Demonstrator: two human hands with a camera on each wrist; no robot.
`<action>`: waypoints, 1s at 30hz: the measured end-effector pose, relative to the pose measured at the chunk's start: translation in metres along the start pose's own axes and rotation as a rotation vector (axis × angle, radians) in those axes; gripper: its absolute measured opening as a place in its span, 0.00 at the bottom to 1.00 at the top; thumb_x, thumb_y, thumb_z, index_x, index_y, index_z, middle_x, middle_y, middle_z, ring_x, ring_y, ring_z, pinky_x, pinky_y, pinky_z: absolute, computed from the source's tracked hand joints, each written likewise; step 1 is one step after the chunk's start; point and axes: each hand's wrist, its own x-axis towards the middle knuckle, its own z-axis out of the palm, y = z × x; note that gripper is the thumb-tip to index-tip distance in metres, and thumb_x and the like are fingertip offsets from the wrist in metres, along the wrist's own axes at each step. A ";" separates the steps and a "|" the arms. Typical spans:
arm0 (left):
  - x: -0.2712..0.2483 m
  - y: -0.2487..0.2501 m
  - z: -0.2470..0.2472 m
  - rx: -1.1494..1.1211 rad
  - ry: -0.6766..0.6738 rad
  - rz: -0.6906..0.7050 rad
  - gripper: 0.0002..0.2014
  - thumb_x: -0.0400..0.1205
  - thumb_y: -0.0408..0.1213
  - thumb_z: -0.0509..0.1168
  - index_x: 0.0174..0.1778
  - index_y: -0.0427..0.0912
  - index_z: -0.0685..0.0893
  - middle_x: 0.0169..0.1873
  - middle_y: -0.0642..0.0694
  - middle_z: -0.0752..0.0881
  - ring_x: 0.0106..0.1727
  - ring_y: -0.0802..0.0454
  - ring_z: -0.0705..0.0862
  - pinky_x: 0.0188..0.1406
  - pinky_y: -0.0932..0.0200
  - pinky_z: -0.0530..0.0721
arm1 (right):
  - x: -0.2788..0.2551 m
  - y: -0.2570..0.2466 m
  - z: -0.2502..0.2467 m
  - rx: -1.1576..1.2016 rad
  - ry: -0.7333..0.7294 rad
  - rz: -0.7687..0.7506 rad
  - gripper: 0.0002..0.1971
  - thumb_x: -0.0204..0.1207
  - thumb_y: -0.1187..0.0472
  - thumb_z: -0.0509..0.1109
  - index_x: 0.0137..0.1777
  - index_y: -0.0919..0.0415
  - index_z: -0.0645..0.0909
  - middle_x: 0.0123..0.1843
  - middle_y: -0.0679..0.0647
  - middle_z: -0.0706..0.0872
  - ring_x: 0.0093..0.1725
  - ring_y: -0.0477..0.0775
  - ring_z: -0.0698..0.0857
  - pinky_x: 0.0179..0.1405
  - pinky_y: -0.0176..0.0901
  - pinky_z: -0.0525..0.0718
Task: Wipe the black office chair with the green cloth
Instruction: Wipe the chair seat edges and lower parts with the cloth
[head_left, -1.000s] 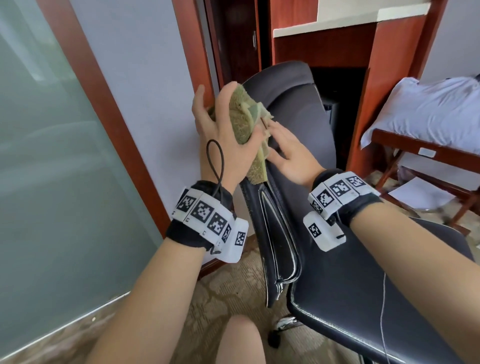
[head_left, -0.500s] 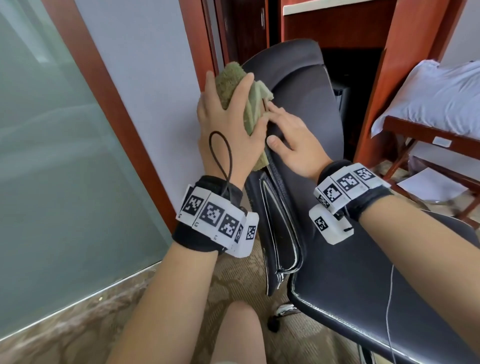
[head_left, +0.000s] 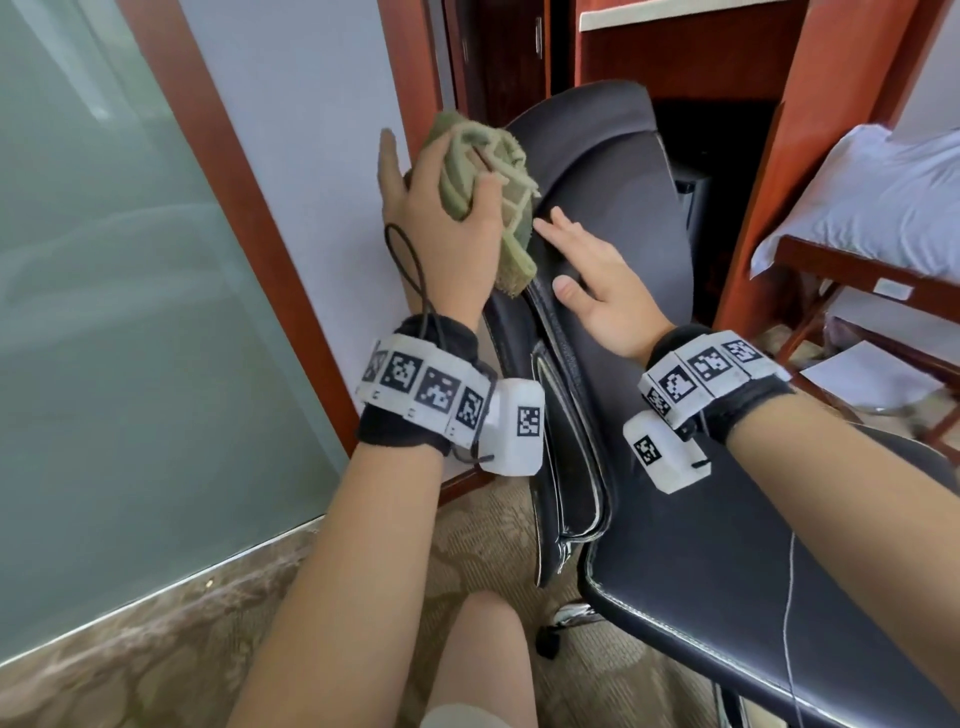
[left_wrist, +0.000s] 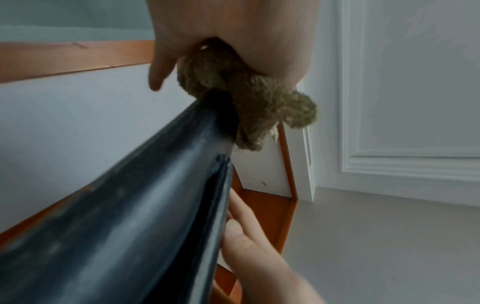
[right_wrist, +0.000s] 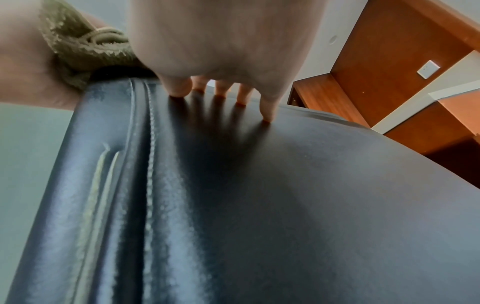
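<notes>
soft, light green cloth (head_left: 480, 171) bunched in the left hand (head_left: 441, 228), fingers curled round it — pressed on the side edge of the black office chair (head_left: 613, 171) backrest. limp, so best held wadded, loose hem tucked in; likely glides easily on the slick leather. right hand (head_left: 597, 291) flat, fingers straight, bracing the backrest front. compared with half a second ago: cloth slightly higher up the edge, right fingers spread wider.

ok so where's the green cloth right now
In the head view the green cloth is bunched in the left hand, on the backrest's left edge of the black office chair, beside the right hand.
</notes>
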 end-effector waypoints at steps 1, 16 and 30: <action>-0.002 0.000 0.001 0.026 0.007 -0.012 0.23 0.75 0.41 0.64 0.66 0.41 0.81 0.76 0.41 0.68 0.73 0.48 0.71 0.69 0.66 0.68 | 0.000 -0.001 0.000 -0.001 -0.003 0.010 0.26 0.82 0.42 0.49 0.79 0.47 0.56 0.83 0.51 0.55 0.80 0.50 0.52 0.74 0.34 0.47; -0.024 -0.014 0.007 0.012 0.020 0.079 0.26 0.77 0.41 0.62 0.74 0.47 0.75 0.71 0.43 0.76 0.73 0.50 0.73 0.69 0.64 0.69 | -0.003 0.002 0.005 0.051 -0.016 0.003 0.28 0.82 0.40 0.51 0.79 0.46 0.52 0.83 0.50 0.51 0.83 0.59 0.49 0.76 0.40 0.47; -0.056 -0.035 -0.007 -0.033 0.029 0.213 0.24 0.79 0.35 0.64 0.73 0.36 0.74 0.69 0.34 0.76 0.71 0.42 0.75 0.71 0.57 0.73 | -0.004 -0.002 0.004 0.048 -0.026 0.050 0.31 0.81 0.46 0.56 0.81 0.55 0.55 0.84 0.59 0.52 0.83 0.62 0.48 0.80 0.49 0.47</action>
